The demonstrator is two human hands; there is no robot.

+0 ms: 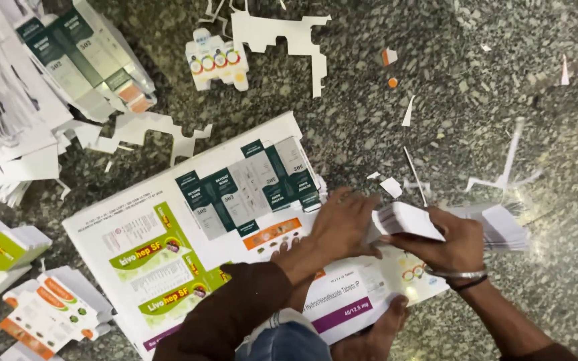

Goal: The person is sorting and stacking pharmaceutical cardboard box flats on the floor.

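My left hand (pixel 344 226), in a dark brown sleeve, lies palm down at the right edge of a large printed sheet of carton blanks (pixel 135 234). Its fingers and thumb close around the left end of a stack of white die-cut cards (pixel 406 219). My right hand (pixel 451 245), with bangles at the wrist, grips the same stack from the right and above. The stack's far end (pixel 503 227) fans out past my right hand, just above the speckled stone floor (pixel 476 113). A bare foot (pixel 377 333) rests on the sheet's near edge.
Dark green and white flat cartons (pixel 85 57) are piled at the top left beside loose paper. Green and orange printed cartons (pixel 8 281) are stacked at the lower left. A small multicoloured blank (pixel 217 60) and white offcuts (pixel 289 37) lie scattered on the floor.
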